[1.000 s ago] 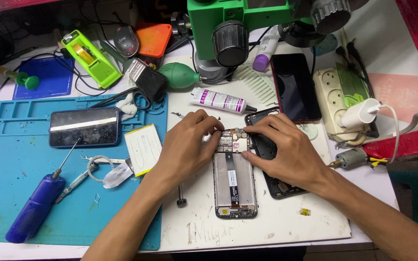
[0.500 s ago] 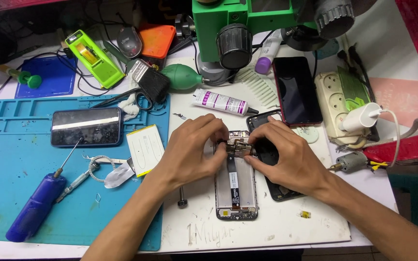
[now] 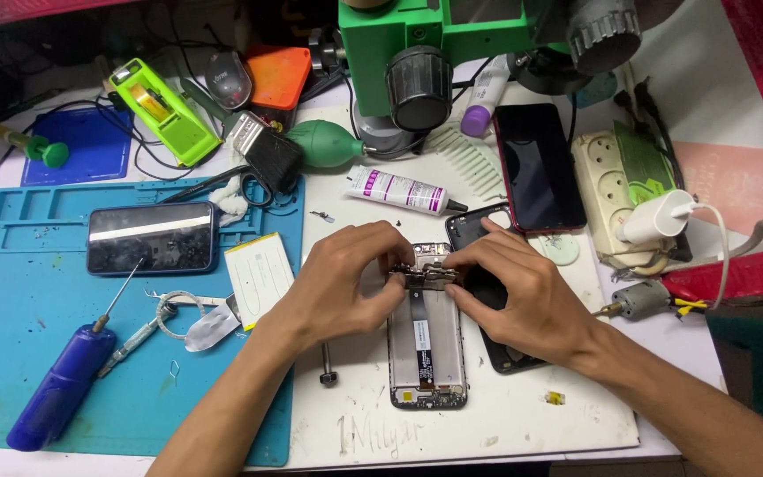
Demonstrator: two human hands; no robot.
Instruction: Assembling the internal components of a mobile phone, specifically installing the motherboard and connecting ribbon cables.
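Note:
An opened phone [image 3: 427,353], back cover off, lies lengthwise on the white mat [image 3: 505,424] in the middle. My left hand [image 3: 346,283] and my right hand [image 3: 523,296] meet over its top end, fingertips pinching a small metal circuit board [image 3: 424,276] there. Under my right hand lies a black back cover [image 3: 465,230], partly hidden. The phone's lower part with its ribbon cable shows clearly.
A blue work mat [image 3: 64,371] on the left carries a dark phone [image 3: 152,238], a blue screwdriver [image 3: 59,384], tweezers and a white battery [image 3: 258,278]. Behind: a green microscope [image 3: 417,53], glue tube [image 3: 399,190], red-edged phone [image 3: 539,168], power strip [image 3: 615,199], green tape dispenser [image 3: 161,110].
Both hands have closed in tighter over the phone's top end, fingers now pinching the small board. The view has shifted slightly; the phone stays in place.

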